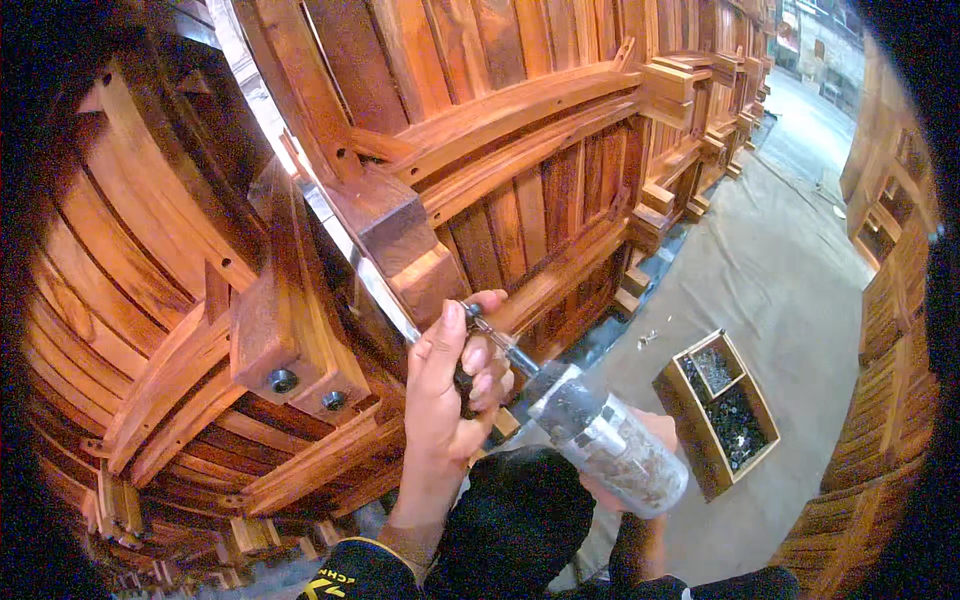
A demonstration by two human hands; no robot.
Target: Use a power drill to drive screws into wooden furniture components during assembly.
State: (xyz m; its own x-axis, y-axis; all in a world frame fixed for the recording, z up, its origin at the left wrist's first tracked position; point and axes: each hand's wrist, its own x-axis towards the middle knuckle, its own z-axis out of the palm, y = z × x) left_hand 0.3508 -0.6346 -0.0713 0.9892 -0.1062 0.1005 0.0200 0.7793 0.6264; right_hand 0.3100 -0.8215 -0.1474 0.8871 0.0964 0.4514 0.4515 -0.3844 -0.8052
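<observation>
My left hand (447, 375) is raised in front of a thick square wooden leg, its fingers closed. Thumb and fingertips pinch a small dark bolt (475, 311) at the tip of a driver bit; more dark metal shows in the curled fingers. The power driver (610, 440), grey and scuffed, slants from lower right up to that hand. Behind its body, my right hand (655, 432) grips it, the fingers mostly hidden. Just beyond my left hand is the leg's end block (425, 280), part of a slatted reddish-brown wooden frame (530, 100).
On the grey floor sheet (790, 300) at right stands a divided wooden box (765, 420) of small metal fasteners. Loose pieces (647, 340) lie near it. Another slatted frame (150, 300) with bolted legs stands at left; stacked wooden frames (890, 380) line the right.
</observation>
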